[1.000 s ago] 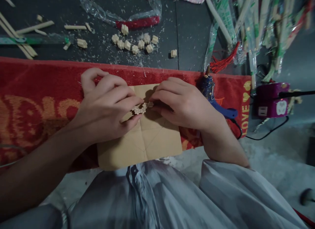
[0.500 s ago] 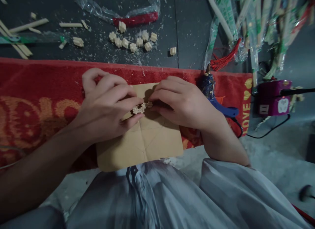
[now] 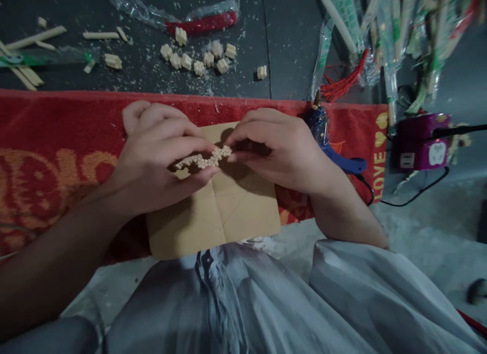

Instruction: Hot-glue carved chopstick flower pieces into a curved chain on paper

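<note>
A curved chain of small pale flower-shaped wooden pieces point(image 3: 207, 161) is between my two hands, over a tan sheet of cardboard point(image 3: 190, 227) with creases and drawn lines. My left hand point(image 3: 163, 151) pinches the chain near its middle between thumb and fingers; part of the chain lies in the shadow under the palm. At the chain's right end, my right hand point(image 3: 270, 146) grips the last piece with thumb and forefinger. The cardboard rests on a red towel point(image 3: 68, 126) and overhangs its near edge.
Several loose flower-shaped pieces point(image 3: 199, 68) lie on the dark table point(image 3: 144, 80) among white crumbs. Thin sticks point(image 3: 101, 35) are at the left. A blue glue gun point(image 3: 321, 128) lies right of my hand, near a purple power socket block point(image 3: 422, 143). Wrapped stick bundles point(image 3: 391, 39) fill the back right.
The chain has been raised and turned a little, so more of its left part shows under my left hand. Both hands still hold it. The whole view has shifted slightly.
</note>
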Demonstrator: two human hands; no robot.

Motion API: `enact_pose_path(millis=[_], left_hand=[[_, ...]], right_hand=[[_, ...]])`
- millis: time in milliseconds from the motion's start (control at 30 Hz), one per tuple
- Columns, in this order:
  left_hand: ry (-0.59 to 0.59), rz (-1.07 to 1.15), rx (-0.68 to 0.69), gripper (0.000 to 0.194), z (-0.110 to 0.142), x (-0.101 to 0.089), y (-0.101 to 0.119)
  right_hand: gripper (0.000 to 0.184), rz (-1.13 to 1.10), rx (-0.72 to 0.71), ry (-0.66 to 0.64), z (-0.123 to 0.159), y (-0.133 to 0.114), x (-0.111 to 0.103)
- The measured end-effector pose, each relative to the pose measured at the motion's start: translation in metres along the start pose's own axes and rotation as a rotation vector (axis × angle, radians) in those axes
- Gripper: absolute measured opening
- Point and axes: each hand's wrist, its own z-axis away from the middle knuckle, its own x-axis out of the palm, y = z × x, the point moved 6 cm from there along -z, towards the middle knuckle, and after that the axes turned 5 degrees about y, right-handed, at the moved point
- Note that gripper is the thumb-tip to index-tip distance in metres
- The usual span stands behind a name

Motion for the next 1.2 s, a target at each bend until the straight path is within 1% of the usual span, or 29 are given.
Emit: enact_pose_path(millis=[67,167,267,333,567,733,800,933,1067,1200], left_hand=[[-0.014,0.02,-0.022,0.046,-0.002,-0.001,0.0],[-0.003,0.054,-0.082,0.041,-0.005,-0.002,-0.002],[0.018,0.098,-0.072,0.034,-0.007,-0.002,-0.003],[0.023,0.124,-0.059,0.031,-0.007,-0.002,-0.004],[0.048,0.158,0.012,0.022,-0.009,-0.006,-0.006],[-0.001,0.155,-0.017,0.03,-0.01,-0.005,-0.01],[-0.003,0.159,-0.029,0.031,-0.01,-0.005,-0.01],[-0.013,0.171,-0.057,0.034,-0.01,-0.004,-0.012],[-0.001,0.184,-0.032,0.033,-0.01,-0.004,-0.013],[0.002,0.181,-0.004,0.028,-0.01,-0.005,-0.01]], right_hand=[[0.013,-0.064,0.065,-0.037,-0.002,0.003,0.0],[0.015,-0.119,0.166,-0.088,-0.006,0.009,0.0],[0.017,-0.164,0.226,-0.1,-0.01,0.012,-0.001],[0.019,-0.185,0.238,-0.104,-0.012,0.012,-0.002],[0.032,-0.189,0.19,-0.106,-0.011,0.007,-0.005],[0.025,-0.193,0.188,-0.114,-0.013,0.009,-0.004],[0.022,-0.216,0.201,-0.11,-0.014,0.009,-0.005],[0.022,-0.265,0.168,-0.095,-0.016,0.006,-0.007],[0.019,-0.235,0.191,-0.092,-0.015,0.01,-0.007],[0.021,-0.224,0.105,-0.104,-0.016,0.008,-0.007]])
